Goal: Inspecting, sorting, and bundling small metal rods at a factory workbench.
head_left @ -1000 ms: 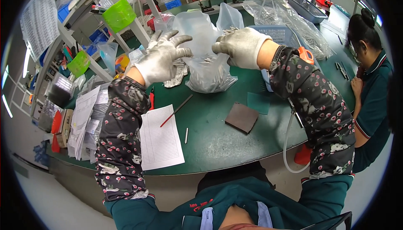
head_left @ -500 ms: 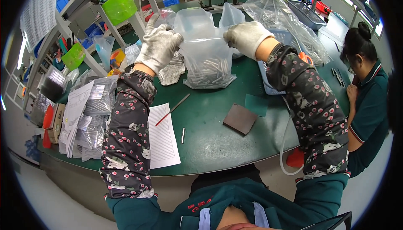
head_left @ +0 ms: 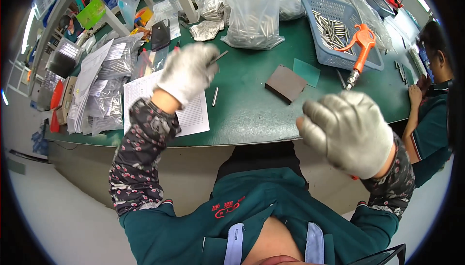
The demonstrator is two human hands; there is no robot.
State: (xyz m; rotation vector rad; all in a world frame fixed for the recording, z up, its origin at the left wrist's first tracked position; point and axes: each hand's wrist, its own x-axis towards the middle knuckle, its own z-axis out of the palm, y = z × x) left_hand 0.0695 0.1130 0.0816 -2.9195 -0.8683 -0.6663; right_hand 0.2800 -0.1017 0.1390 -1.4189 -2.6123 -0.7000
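Both my hands wear whitish work gloves. My left hand [head_left: 188, 74], blurred by motion, is over the lined paper sheet [head_left: 196, 115] and covers most of a thin stick [head_left: 220, 56]. Only the stick's far end shows past the fingers; whether I grip it is unclear. A short metal pin [head_left: 215, 96] lies beside the sheet. My right hand [head_left: 348, 132] is raised near the table's front edge, fingers curled; anything inside them is hidden. Just beyond it, an orange air gun [head_left: 363, 45] rests at the blue basket [head_left: 375, 64] of metal pins. A clear bag [head_left: 252, 23] of pins stands upright on the table.
A brown block [head_left: 286, 83] and a green square sheet [head_left: 307, 73] lie mid-table. At left are bagged pins [head_left: 107, 106], stacked papers [head_left: 87, 86] and a dark phone [head_left: 161, 35]. A co-worker [head_left: 433, 100] sits at the right.
Both hands have let go of the bag's top and drawn back toward me. My left hand is now over the paper and stick, my right near the front edge. The view has tilted down.
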